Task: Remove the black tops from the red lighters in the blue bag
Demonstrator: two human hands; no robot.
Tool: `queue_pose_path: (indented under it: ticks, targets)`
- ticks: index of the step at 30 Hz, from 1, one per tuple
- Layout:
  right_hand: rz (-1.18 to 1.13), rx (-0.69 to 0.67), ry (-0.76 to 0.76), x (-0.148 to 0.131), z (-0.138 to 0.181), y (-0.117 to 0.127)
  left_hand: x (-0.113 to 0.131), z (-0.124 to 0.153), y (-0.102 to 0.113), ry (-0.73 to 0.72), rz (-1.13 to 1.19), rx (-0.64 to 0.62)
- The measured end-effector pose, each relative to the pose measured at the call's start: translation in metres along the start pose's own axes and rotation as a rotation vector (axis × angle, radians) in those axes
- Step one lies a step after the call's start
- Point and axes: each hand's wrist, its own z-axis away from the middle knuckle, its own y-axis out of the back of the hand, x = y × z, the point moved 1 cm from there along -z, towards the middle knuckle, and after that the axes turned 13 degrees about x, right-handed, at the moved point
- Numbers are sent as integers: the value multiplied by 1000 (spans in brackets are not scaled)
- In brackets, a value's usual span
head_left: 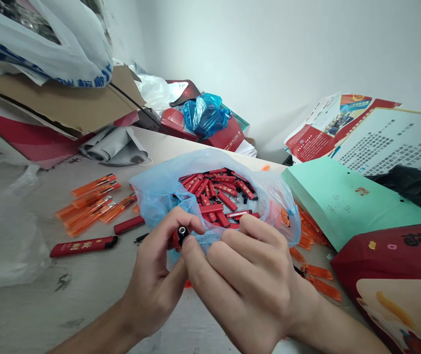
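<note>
My left hand [154, 275] and my right hand [247, 275] meet in front of me, both closed around a small red lighter [179, 236] whose black top end shows between the fingertips. Just behind them a pale blue plastic bag [158, 189] lies open on the table, full of several red lighters [217, 194]. A finished red lighter [83, 246] with gold print lies flat to the left, and a plain red body [129, 224] lies near the bag.
Several clear orange lighter shells [92, 201] lie at left, more orange shells [315, 273] at right. A green folder [343, 204], a red printed bag [398, 275], a black bag [412, 184], cardboard boxes [59, 103] and a blue bag [205, 115] ring the table [66, 300].
</note>
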Motion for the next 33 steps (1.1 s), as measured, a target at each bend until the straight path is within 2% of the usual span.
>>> queue_pose_path:
  ticks: [10, 20, 23, 28, 33]
  targets:
    - [-64, -80, -84, 10, -5, 4, 1, -4, -5, -70, -60, -48]
    - [-120, -155, -82, 19, -5, 9, 1, -7, -4, -129, -152, -91]
    - [-89, -106, -78, 20, -4, 6, 0, -8, -4, -70, -135, -83]
    - [-46, 44, -87, 20, -4, 6, 0, -7, -1, 124, 11, -80]
    - [-38, 77, -108, 18, -8, 11, 1, -6, 3, 257, 219, -38]
